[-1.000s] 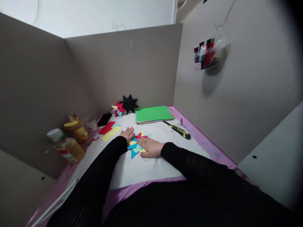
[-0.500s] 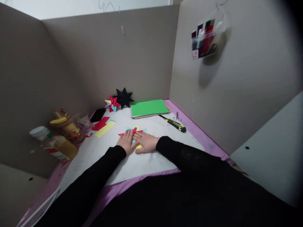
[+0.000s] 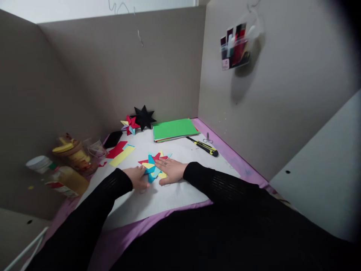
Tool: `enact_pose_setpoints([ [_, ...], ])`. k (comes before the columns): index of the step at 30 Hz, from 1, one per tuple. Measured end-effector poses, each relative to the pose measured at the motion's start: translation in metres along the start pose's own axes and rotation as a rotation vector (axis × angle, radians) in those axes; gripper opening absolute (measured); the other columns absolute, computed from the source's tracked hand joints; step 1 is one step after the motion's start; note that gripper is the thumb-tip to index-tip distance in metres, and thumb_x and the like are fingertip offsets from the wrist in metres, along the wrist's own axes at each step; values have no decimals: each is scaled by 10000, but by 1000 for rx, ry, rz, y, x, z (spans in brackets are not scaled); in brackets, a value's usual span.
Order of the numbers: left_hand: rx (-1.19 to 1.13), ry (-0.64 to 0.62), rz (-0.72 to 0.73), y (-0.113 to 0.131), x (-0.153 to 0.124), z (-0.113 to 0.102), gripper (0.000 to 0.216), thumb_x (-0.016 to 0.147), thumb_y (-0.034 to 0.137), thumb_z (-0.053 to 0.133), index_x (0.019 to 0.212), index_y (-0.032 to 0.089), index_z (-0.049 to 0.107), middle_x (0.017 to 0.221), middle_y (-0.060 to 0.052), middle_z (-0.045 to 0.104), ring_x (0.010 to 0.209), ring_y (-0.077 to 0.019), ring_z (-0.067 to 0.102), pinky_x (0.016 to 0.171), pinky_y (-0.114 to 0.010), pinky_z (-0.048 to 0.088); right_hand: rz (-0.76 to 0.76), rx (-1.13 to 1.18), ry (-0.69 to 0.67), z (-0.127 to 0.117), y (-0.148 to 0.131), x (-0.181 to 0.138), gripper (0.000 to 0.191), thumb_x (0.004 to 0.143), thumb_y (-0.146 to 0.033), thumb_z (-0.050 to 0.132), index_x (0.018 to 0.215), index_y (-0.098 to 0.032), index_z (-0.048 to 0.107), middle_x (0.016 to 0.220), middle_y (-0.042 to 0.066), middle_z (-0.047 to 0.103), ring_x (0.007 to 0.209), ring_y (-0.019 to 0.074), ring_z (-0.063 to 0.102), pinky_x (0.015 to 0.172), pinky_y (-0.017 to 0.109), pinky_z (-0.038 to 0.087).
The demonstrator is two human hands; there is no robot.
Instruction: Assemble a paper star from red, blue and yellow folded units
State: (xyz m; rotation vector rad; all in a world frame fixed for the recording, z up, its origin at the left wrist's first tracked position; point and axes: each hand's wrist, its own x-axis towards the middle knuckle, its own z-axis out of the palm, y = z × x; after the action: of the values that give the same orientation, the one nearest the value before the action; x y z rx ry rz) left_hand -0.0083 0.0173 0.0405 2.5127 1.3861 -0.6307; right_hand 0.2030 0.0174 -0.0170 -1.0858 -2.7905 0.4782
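A folded paper star (image 3: 151, 168) in red, yellow and blue lies flat on the white sheet (image 3: 175, 195) in front of me. My right hand (image 3: 172, 170) rests on its right side, palm down, with the fingers stretched over the red and blue points. At the star's left edge is my left hand (image 3: 137, 177), fingers loosely spread and a little bent, touching or very close to the lower left points. Beyond the hands, to the left, lie a red paper piece (image 3: 117, 149) and a yellow paper strip (image 3: 122, 156).
Behind stand a small multicoloured star (image 3: 129, 125) and a black star (image 3: 144, 117). A green paper stack (image 3: 175, 130), a utility knife (image 3: 207, 148) and scissors (image 3: 208, 139) lie at the right. Left are a phone (image 3: 113, 139), a drink cup (image 3: 73, 152) and a bottle (image 3: 66, 180).
My left hand has slid left off the middle of the star, uncovering its blue and yellow centre. My right hand stays on the star. The view has shifted slightly.
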Motion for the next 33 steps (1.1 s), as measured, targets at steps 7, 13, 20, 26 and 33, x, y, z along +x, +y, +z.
enact_pose_setpoints([
  [7,-153,424,-48,19,59,19,630,885,413,301,1434,113,226,1507,-134,214,1395,-290,144,1066,-502,246,-1,-33,32,-2,-2,0,956,752,-669,474,1434,-62,190,1495,208,189,1390,343,139,1100,491,178],
  [13,-116,422,-110,16,72,42,717,864,520,304,1441,105,204,1519,-119,177,1401,-279,130,1086,-504,189,24,-46,32,0,-6,-3,975,767,-668,452,1435,-20,161,1506,215,107,1404,322,81,1121,469,130],
  [20,-116,411,-89,19,68,37,964,721,710,432,1446,123,189,1516,-156,162,1395,-318,135,1076,-527,186,14,1,-74,-11,-4,-39,884,792,-593,486,1431,-48,211,1492,225,166,1392,347,128,1103,507,168],
  [26,-144,410,-81,18,67,39,1057,655,784,428,1451,135,178,1518,-158,161,1391,-333,140,1074,-544,176,-11,160,-112,-57,8,-25,542,873,-483,425,1309,-168,485,1288,96,558,1160,244,537,979,339,403],
  [33,-91,405,-76,16,70,41,920,716,681,437,1442,160,219,1523,-132,169,1390,-321,149,1071,-542,183,105,-45,34,-9,8,12,719,899,-503,286,1446,-59,139,1512,182,137,1399,311,129,1098,528,157],
])
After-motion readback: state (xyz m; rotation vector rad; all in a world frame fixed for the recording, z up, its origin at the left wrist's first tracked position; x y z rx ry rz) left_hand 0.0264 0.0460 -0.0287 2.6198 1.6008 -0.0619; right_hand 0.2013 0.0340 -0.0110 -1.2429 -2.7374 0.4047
